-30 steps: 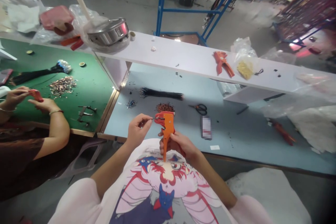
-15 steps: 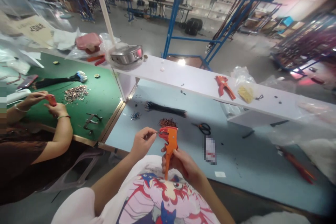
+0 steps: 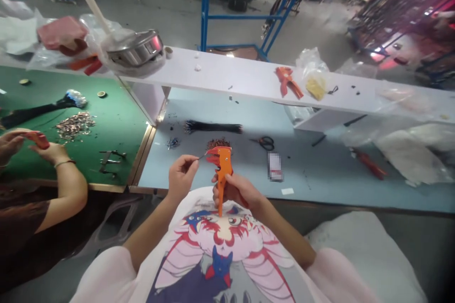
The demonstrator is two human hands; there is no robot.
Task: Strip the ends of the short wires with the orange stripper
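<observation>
My left hand point(image 3: 182, 174) pinches a thin dark wire point(image 3: 202, 156) between thumb and fingers. The wire's far end is at the red jaws of an orange wire stripper point(image 3: 224, 165); whether it lies inside them I cannot tell. My right hand point(image 3: 243, 190) is wrapped around the stripper's handles, holding it upright in front of my shirt. Just behind the tool lies a pile of copper-coloured bits point(image 3: 218, 142). Farther back, a bundle of black wires point(image 3: 215, 127) rests on the blue mat point(image 3: 192, 104).
Scissors point(image 3: 266, 142) and a pixelated card-like item point(image 3: 275, 166) lie to the right. A white shelf point(image 3: 227, 68) runs behind, bearing another orange stripper point(image 3: 288, 83) and a metal tin point(image 3: 137, 48). At left, a co-worker's hands point(image 3: 53, 154) hold a red tool over a green mat point(image 3: 117, 123).
My view has tilted down and shifted right. My left hand has drawn back to the left from the stripper's jaws, showing more wire. The right hand keeps its grip.
</observation>
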